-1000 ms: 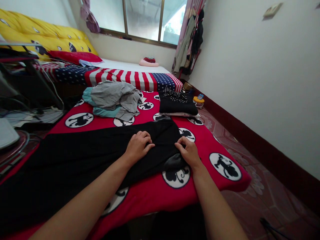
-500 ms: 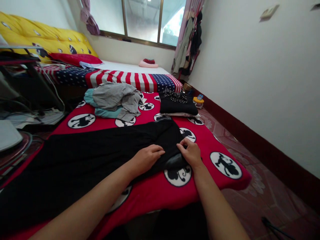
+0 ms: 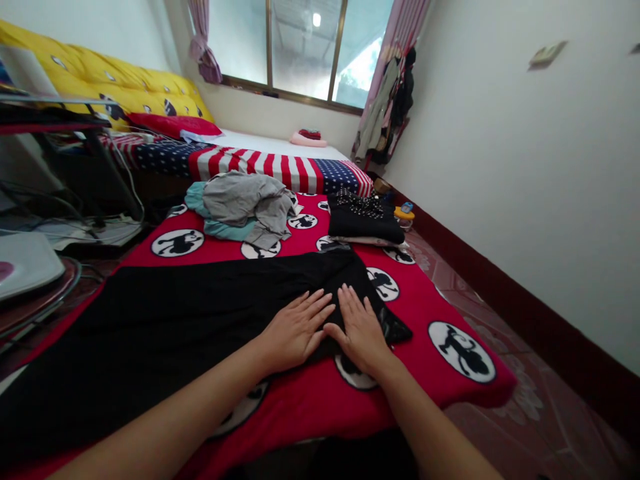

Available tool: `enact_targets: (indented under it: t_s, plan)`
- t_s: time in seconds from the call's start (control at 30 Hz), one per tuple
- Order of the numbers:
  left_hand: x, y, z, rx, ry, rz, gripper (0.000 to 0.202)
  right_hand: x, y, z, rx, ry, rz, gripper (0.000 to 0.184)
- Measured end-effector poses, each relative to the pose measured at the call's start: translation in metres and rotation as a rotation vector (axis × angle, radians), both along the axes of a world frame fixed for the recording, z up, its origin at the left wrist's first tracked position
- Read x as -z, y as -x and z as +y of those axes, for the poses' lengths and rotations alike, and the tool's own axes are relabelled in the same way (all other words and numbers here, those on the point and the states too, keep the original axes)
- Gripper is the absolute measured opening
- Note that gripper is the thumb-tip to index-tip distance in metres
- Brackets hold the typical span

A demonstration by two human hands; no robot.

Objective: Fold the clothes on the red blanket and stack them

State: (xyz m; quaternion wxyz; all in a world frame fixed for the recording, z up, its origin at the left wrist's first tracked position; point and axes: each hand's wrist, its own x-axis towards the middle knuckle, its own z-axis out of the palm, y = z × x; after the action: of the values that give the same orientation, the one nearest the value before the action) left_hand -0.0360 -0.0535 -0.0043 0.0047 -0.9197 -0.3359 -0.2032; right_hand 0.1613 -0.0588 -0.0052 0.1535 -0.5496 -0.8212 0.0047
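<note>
A long black garment (image 3: 190, 313) lies spread across a red cloth (image 3: 310, 407) printed with white ovals and black figures. My left hand (image 3: 297, 328) rests flat on the garment, fingers stretched out. Beside it my right hand (image 3: 361, 332) also lies flat, its fingers pointing away from me and its thumb close to the left hand. Neither hand grips the fabric. To the right of my right hand, a sheer dark part of the garment (image 3: 396, 327) sticks out over the red cloth. Whether the garment is a dress or something else I cannot tell.
Beyond the garment lie a loose grey and teal clothes pile (image 3: 245, 207) and a folded black stack (image 3: 365, 220). A bed with a striped, starred cover (image 3: 265, 163) stands at the back. A chair (image 3: 30, 273) is at left, a white wall (image 3: 525, 167) at right.
My right hand has let go of the garment's edge and moved left onto the fabric. Both hands have flattened out, and the sheer part has shifted right. The view has tilted slightly.
</note>
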Motion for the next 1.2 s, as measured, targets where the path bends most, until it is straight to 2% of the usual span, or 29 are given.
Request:
enact_targets:
  t_s: [0.07, 0.17, 0.23, 0.33, 0.43, 0.53, 0.6, 0.7, 0.9, 1.0, 1.1, 1.2]
  plan:
    - [-0.002, 0.006, -0.003, -0.004, -0.029, 0.011, 0.051, 0.001, -0.015, 0.005, 0.085, 0.019, -0.027, 0.069]
    - [-0.009, 0.012, -0.003, -0.034, -0.114, 0.011, 0.041, -0.013, -0.039, 0.028, 0.169, 0.012, 0.032, 0.041]
    - [-0.014, 0.013, 0.002, -0.107, -0.178, -0.016, 0.035, -0.027, -0.047, 0.054, 0.239, 0.046, 0.185, 0.024]
    - [-0.017, 0.013, 0.010, -0.230, -0.228, -0.064, 0.032, -0.039, -0.048, 0.100, 0.334, 0.143, 0.431, 0.014]
    - [-0.018, 0.011, 0.012, -0.297, -0.242, -0.075, 0.038, -0.035, -0.043, 0.139, 0.387, 0.206, 0.519, 0.018]
    - [-0.019, 0.010, 0.012, -0.338, -0.234, -0.074, 0.046, -0.024, -0.039, 0.161, 0.415, 0.247, 0.548, 0.012]
    - [-0.019, 0.010, 0.011, -0.346, -0.207, -0.072, 0.045, -0.019, -0.039, 0.169, 0.413, 0.263, 0.541, 0.005]
    - [-0.017, 0.009, 0.012, -0.347, -0.173, -0.061, 0.039, -0.016, -0.042, 0.176, 0.420, 0.270, 0.502, 0.013]
    - [-0.012, 0.008, 0.014, -0.330, -0.132, -0.037, 0.032, -0.023, -0.046, 0.184, 0.469, 0.195, 0.357, 0.018]
    - [-0.011, 0.008, 0.014, -0.328, -0.136, -0.043, 0.030, -0.023, -0.043, 0.183, 0.486, 0.131, 0.256, 0.013]
    - [-0.010, 0.008, 0.014, -0.323, -0.130, -0.053, 0.028, -0.021, -0.038, 0.181, 0.522, 0.064, 0.158, 0.017]
    - [-0.010, 0.008, 0.014, -0.320, -0.117, -0.054, 0.027, -0.029, -0.035, 0.181, 0.536, 0.055, 0.074, 0.020]
